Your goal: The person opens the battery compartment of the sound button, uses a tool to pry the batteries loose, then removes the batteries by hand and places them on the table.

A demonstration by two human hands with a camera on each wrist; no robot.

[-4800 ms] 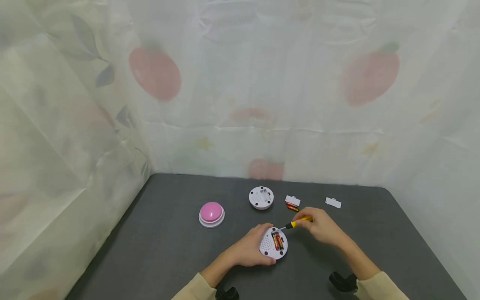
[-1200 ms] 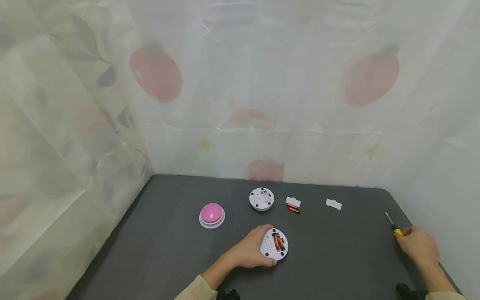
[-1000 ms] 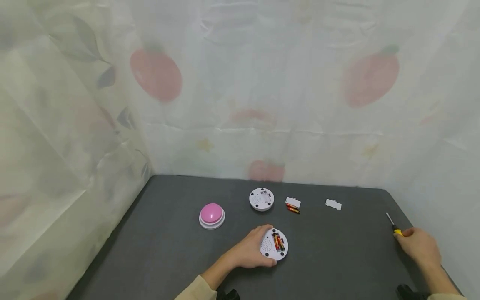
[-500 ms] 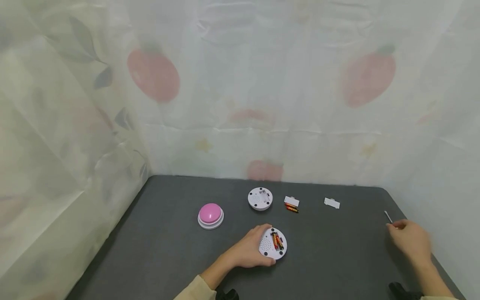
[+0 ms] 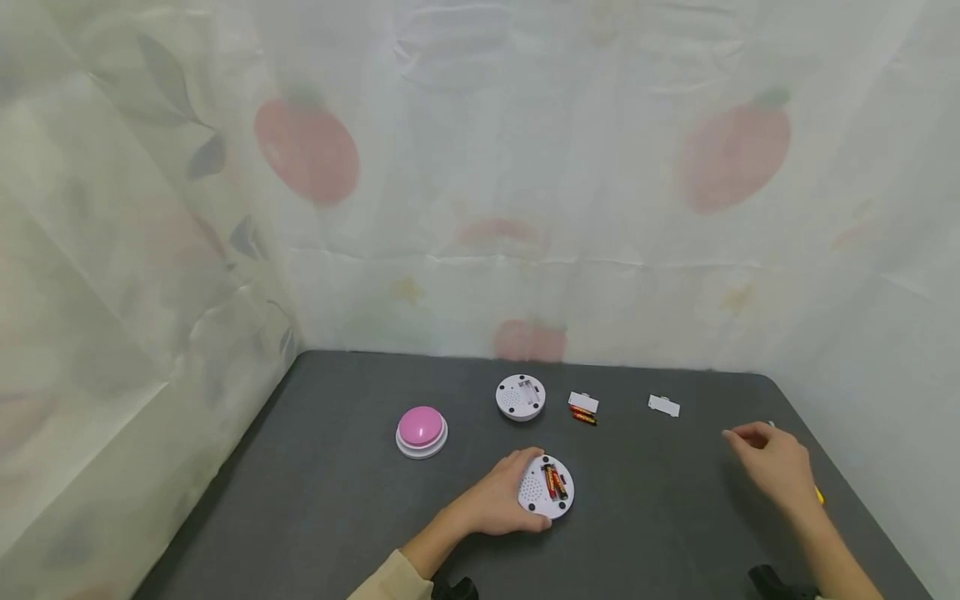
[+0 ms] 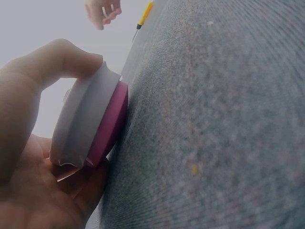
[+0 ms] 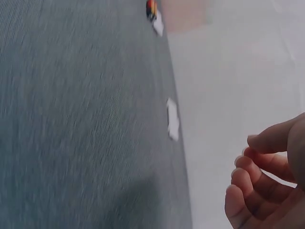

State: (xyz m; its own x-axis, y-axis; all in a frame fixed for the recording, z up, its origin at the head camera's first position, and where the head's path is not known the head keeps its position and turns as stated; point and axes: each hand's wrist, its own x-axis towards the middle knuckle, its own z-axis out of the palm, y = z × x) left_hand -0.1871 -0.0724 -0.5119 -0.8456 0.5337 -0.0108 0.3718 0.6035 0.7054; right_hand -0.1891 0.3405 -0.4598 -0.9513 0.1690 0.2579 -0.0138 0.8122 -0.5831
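My left hand (image 5: 501, 498) grips an upside-down round push button (image 5: 534, 492), white with a speaker grille and two red batteries (image 5: 553, 482) in its uncovered compartment. In the left wrist view its pink dome (image 6: 110, 125) faces the dark table. My right hand (image 5: 776, 465) hovers over the right side of the table, fingers loosely bent, holding nothing. Behind it lies a yellow screwdriver (image 5: 820, 496), mostly hidden in the head view but plain in the left wrist view, where its yellow handle (image 6: 145, 14) rests on the table.
A pink-topped button (image 5: 421, 427) stands upright at left. Another upside-down button (image 5: 521, 397) shows its compartment without a cover. Right of it lie a white battery cover (image 5: 583, 402) and loose red batteries (image 5: 583, 416); a second cover (image 5: 663, 406) lies farther right. Curtains border the table.
My right hand carried the screwdriver from the button to the table's right side and let go of it. The hand has since moved back left. My left hand keeps its hold.
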